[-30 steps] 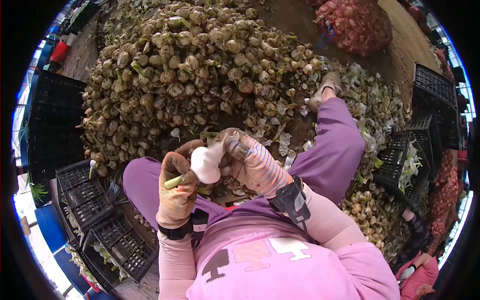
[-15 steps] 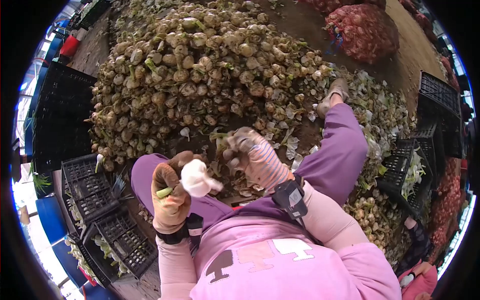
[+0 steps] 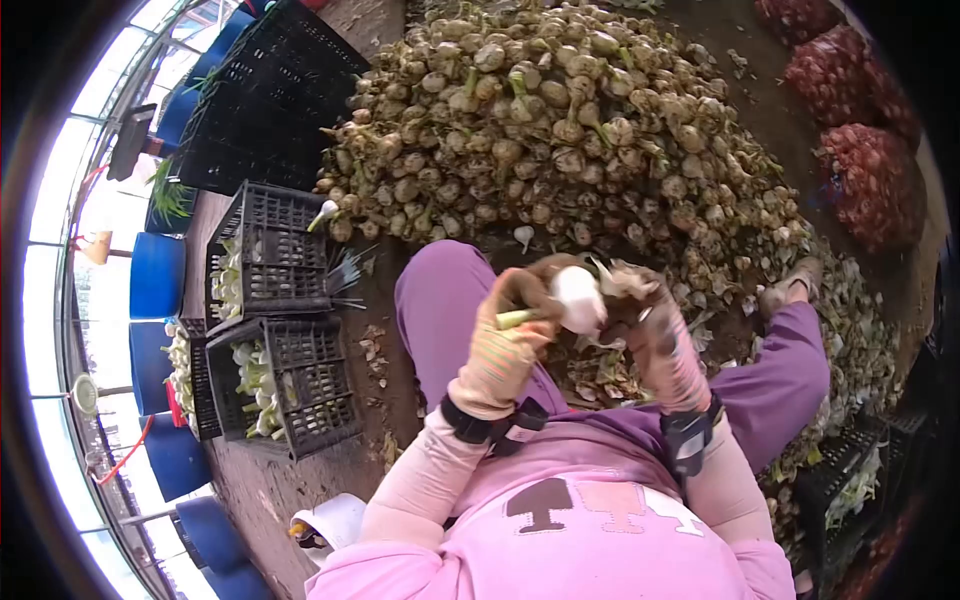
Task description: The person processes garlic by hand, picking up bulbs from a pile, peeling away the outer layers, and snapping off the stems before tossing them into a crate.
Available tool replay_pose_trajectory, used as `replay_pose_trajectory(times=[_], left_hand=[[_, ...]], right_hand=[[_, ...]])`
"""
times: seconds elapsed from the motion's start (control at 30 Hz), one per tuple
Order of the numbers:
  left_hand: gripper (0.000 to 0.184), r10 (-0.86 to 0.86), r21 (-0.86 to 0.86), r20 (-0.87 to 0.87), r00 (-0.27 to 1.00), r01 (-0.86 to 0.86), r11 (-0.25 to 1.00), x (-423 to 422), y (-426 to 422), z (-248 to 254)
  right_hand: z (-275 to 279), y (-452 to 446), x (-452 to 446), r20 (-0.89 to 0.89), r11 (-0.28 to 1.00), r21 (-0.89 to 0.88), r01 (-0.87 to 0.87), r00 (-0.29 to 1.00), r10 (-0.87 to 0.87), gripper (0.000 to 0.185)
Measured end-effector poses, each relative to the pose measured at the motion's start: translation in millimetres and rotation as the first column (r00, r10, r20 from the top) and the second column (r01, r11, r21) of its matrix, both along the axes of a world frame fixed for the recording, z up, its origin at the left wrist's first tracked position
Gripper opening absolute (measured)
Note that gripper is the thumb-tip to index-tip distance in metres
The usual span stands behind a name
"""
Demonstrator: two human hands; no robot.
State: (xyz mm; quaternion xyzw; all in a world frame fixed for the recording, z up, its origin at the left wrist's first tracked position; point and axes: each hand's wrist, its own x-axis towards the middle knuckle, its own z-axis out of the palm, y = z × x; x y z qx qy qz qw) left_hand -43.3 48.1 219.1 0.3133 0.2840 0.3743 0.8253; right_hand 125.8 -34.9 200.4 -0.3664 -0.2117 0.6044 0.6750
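Observation:
My left hand (image 3: 508,340), in a striped, soil-stained glove, is closed round a white garlic bulb (image 3: 577,299). Its green cut stem (image 3: 514,319) pokes out between the fingers. My right hand (image 3: 655,325), also gloved, curls in at the bulb's right side with fingers bent. A pale strip of garlic skin (image 3: 606,276) shows at its fingertips, somewhat blurred. Both hands are above my lap, in front of a large heap of soil-covered garlic bulbs (image 3: 560,130). One small white bulb (image 3: 523,236) lies at the heap's near edge.
Black crates (image 3: 318,385) with trimmed garlic stand at my left, near blue barrels (image 3: 157,275). A tall black crate (image 3: 270,100) is behind them. Red mesh sacks (image 3: 868,185) sit at the far right. Loose skins and leaves (image 3: 850,340) cover the floor by my foot.
My view has turned left, showing more of the crates and barrels. My right hand has come in from apart to the bulb's side. My left hand still holds the bulb.

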Motion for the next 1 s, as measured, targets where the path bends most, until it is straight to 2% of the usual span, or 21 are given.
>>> replay_pose_trajectory(times=[0.03, 0.07, 0.1, 0.2, 0.23, 0.3, 0.37, 0.43, 0.47, 0.53, 0.6, 0.67, 0.7, 0.73, 0.8, 0.83, 0.87, 0.9, 0.93, 0.97, 1.0], left_hand=[[0.026, 0.02, 0.154, -0.044, 0.999, -0.013, 0.988, 4.5, 3.6, 10.4], [0.024, 0.047, 0.093, -0.007, 0.999, -0.047, 0.995, 5.3, 2.5, 15.7], [0.025, 0.063, 0.309, -0.162, 0.985, -0.01, 0.951, 10.7, -2.0, 19.1], [0.027, -0.049, 0.211, -0.084, 0.995, 0.066, 0.975, 10.7, -8.9, 16.8], [0.028, -0.149, 0.244, -0.036, 0.988, 0.153, 0.958, 7.9, -6.4, 18.2], [0.026, -0.092, 0.534, -0.319, 0.943, 0.259, 0.805, 13.0, -9.4, 21.5], [0.026, -0.111, 0.568, -0.319, 0.941, 0.284, 0.772, 13.0, -6.1, 20.8], [0.025, -0.12, 0.606, -0.328, 0.937, 0.306, 0.734, 9.2, -1.5, 19.2], [0.023, -0.156, 0.478, -0.261, 0.953, 0.268, 0.836, 5.7, 0.3, 15.7], [0.014, -0.248, 0.194, 0.021, 0.968, 0.24, 0.951, -2.4, 7.8, 9.1], [0.012, -0.229, 0.194, 0.011, 0.973, 0.222, 0.956, -7.1, 5.3, 10.4], [0.028, -0.191, 0.229, 0.198, 0.961, 0.144, 0.963, -16.0, 0.1, 10.0], [0.046, -0.004, -0.005, 0.064, 0.998, 0.004, 1.0, -46.2, 2.6, -4.6], [0.063, -0.018, 0.017, 0.172, 0.985, 0.015, 1.0, -63.6, 11.1, -10.4], [0.053, 0.196, -0.086, 0.234, 0.952, -0.181, 0.98, -108.2, 34.6, -7.2], [0.047, 0.321, -0.017, 0.203, 0.925, -0.325, 0.946, -136.1, 49.5, -3.2], [0.044, 0.461, 0.001, 0.177, 0.87, -0.468, 0.884, -180.0, 69.9, 0.4], [0.04, 0.594, 0.062, 0.221, 0.774, -0.619, 0.783, -213.9, 85.3, 7.3], [0.036, 0.705, 0.112, 0.274, 0.654, -0.75, 0.652, -250.1, 98.9, 14.6], [0.037, 0.796, 0.147, 0.261, 0.546, -0.838, 0.526, -304.6, 113.0, 13.0], [0.04, 0.911, 0.098, 0.21, 0.354, -0.935, 0.341, -332.5, 113.8, 17.2]], right_hand=[[5.0, -0.4, -3.1, 0.111, 0.999, -0.023, -0.034, 0.993, 0.036, 0.073], [10.7, -4.2, -9.9, 0.082, 0.997, 0.055, -0.056, 0.995, 0.051, 0.088], [16.9, -2.8, -15.6, 0.128, 0.997, 0.072, -0.015, 0.992, 0.005, 0.084], [9.7, 0.4, -19.5, 0.187, 0.986, 0.078, 0.148, 0.969, -0.16, 0.04], [8.5, -5.8, -10.8, 0.041, 0.988, -0.099, 0.121, 0.992, -0.117, 0.026], [9.0, -8.5, -2.2, 0.061, 0.995, -0.048, 0.092, 0.994, -0.089, 0.02], [16.6, -8.0, 3.4, 0.257, 0.995, -0.098, 0.016, 0.966, 0.01, 0.016], [6.6, -6.3, -4.5, 0.024, 0.998, -0.056, -0.02, 0.999, 0.022, 0.016], [6.9, -7.0, -8.9, 0.021, 0.998, -0.056, -0.016, 1.0, 0.018, 0.016], [11.5, -8.8, -18.6, -0.372, 0.995, -0.045, -0.091, 0.926, 0.068, 0.019], [1.3, -7.2, -24.7, -0.439, 0.994, 0.041, -0.103, 0.891, 0.111, 0.02], [0.1, -8.5, -29.2, -0.539, 0.995, 0.066, -0.071, 0.837, 0.095, 0.02], [2.9, -9.1, -24.7, -0.538, 0.996, 0.062, -0.064, 0.838, 0.087, 0.02], [6.5, -8.2, -16.9, -0.399, 0.994, 0.087, -0.07, 0.912, 0.099, 0.019], [23.4, -6.8, 1.4, 0.032, 0.994, -0.006, -0.106, 0.994, 0.106, 0.014], [18.1, -6.9, 6.5, 0.032, 0.995, -0.006, -0.095, 0.995, 0.095, 0.014], [7.2, -6.8, 10.2, 0.469, 0.998, 0.049, -0.03, 0.883, 0.004, 0.016], [-3.8, -8.3, 13.4, 0.803, 0.993, 0.121, 0.005, 0.587, -0.101, 0.02], [-12.8, -13.6, 19.2, 0.913, 0.997, 0.01, -0.077, 0.408, 0.023, 0.026], [-13.0, -18.6, 22.5, 0.912, 0.997, 0.011, -0.071, 0.41, 0.02, 0.026], [-11.9, -24.1, 23.2, 0.967, 0.982, -0.127, -0.137, 0.203, 0.153, 0.024]])
